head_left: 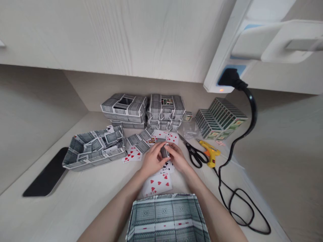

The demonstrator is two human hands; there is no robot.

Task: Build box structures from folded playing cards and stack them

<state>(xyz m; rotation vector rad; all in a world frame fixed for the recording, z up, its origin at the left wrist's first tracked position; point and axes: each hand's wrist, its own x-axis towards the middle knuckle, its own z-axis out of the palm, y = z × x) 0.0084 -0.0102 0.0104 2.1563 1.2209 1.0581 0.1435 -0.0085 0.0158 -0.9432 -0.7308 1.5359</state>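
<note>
My left hand (pixel 152 160) and my right hand (pixel 178 157) meet over the middle of the pale table (pixel 75 201), both pinching one folded playing card (pixel 165 152) with a grey patterned back, held upright between the fingertips. Loose face-up cards with red hearts (pixel 157 184) lie just under and in front of my hands. More loose cards (pixel 133 155) lie to the left. A box made of playing cards (pixel 168 218) stands at the near edge between my forearms.
An open tray of cards (pixel 94 149) sits left, a black phone (pixel 46 174) beyond it. Stacked card boxes (pixel 142 111) and card decks (pixel 220 118) stand at the back. Black scissors (pixel 195 155), a yellow glue gun (pixel 210 153) and its black cable (pixel 237 201) lie right.
</note>
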